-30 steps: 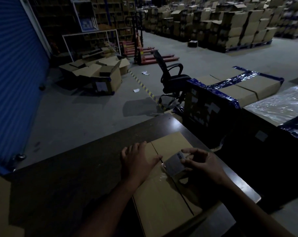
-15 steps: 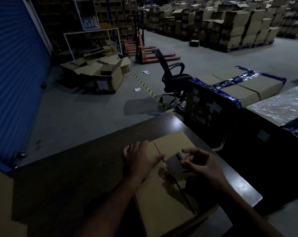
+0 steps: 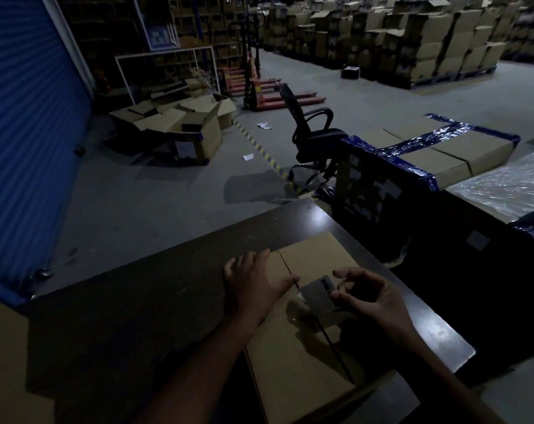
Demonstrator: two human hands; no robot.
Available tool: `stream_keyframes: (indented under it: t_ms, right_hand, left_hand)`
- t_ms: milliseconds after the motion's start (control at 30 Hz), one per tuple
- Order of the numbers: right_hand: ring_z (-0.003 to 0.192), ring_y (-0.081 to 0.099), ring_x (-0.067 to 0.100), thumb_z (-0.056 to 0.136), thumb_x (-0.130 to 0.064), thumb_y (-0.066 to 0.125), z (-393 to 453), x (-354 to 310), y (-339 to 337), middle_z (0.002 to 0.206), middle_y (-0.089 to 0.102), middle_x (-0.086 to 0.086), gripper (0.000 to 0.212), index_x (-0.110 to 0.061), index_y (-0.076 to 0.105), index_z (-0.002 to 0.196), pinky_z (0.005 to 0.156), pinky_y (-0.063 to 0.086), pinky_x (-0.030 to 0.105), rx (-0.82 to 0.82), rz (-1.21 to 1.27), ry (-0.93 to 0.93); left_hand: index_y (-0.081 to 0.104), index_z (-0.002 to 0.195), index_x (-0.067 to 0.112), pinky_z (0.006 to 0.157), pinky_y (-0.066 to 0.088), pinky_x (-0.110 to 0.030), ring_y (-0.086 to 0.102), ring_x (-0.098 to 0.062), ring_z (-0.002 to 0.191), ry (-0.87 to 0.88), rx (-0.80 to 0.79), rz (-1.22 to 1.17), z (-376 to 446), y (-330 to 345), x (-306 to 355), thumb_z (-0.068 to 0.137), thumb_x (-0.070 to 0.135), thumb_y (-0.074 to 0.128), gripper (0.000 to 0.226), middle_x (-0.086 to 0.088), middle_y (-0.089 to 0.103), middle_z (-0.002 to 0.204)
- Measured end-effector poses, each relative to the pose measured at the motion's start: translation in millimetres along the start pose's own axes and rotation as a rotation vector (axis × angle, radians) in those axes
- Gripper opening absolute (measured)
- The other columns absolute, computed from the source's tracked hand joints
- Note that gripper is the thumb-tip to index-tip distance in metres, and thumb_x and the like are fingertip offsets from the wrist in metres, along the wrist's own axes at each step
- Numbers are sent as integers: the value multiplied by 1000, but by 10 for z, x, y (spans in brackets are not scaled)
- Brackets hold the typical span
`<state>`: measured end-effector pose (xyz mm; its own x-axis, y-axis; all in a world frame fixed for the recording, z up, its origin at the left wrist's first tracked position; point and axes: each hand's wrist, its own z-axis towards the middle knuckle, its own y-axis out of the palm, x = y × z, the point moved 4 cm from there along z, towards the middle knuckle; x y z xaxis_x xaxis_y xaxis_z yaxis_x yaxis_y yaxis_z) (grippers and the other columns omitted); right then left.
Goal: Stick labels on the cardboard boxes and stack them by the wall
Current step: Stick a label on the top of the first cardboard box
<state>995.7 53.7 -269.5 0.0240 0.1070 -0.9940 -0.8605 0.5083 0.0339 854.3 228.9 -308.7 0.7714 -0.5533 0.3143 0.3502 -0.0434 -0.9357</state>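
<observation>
Looking down from the head camera, a dim warehouse fills the frame. A blue roller door (image 3: 24, 142) runs along the left edge. Opened, flattened cartons (image 3: 180, 123) lie on the floor at upper left, with a red pallet jack (image 3: 259, 93) behind them and a black office chair (image 3: 314, 133) near the centre. Stacked boxes on pallets (image 3: 412, 41) crowd the upper right. Large cartons bound in blue tape (image 3: 427, 154) stand at right, just beyond the dark table (image 3: 137, 301).

A closed cardboard box (image 3: 290, 356) lies on the table at lower centre. The left hand (image 3: 253, 289) rests flat on its top, fingers straight and slightly spread, thumb touching the centre seam. The right hand (image 3: 369, 298) hovers just above the box, fingers curled, pinching a small label (image 3: 319, 293) by its right edge. The label, tilted and bearing a barcode, sits over the seam between the two hands.
</observation>
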Motion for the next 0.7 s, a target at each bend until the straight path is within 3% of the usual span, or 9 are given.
stream_keyframes:
  t_ms: [133, 367, 600, 700]
  right_hand:
    - [69, 65, 22, 69, -7, 76, -24, -1, -8, 72, 67, 12, 35, -3, 65, 101, 63, 54, 25, 13, -12, -25]
    - [71, 67, 22, 70, -4, 76, -68, 35, -52, 74, 67, 11, 31, -8, 67, 100, 65, 55, 26, 63, -18, -50]
    - [74, 68, 24, 71, -2, 75, -141, 36, -68, 77, 68, 12, 32, -9, 67, 101, 65, 55, 25, 71, 10, -41]
    - [76, 69, 28, 69, -15, 81, -193, -8, -25, 79, 69, 11, 30, -17, 70, 96, 67, 56, 26, 81, -8, -46]
  left_hand:
    - [42, 144, 32, 116, 20, -39, 41, -13, 131, 9, -5, 2, 4, 8, 7, 75, 89, 39, 89, 6, 51, 139]
    - [43, 144, 31, 116, 18, -38, 40, -13, 132, 11, 5, -17, -13, -18, 19, 76, 86, 44, 87, 7, 50, 139]
    - [43, 143, 31, 116, 19, -38, 40, -12, 131, 17, 0, -22, -13, -15, 10, 66, 92, 24, 100, 7, 51, 139]
    - [43, 143, 30, 116, 19, -38, 41, -12, 132, 12, -6, -27, -25, -25, 7, 65, 92, 22, 102, 8, 51, 139]
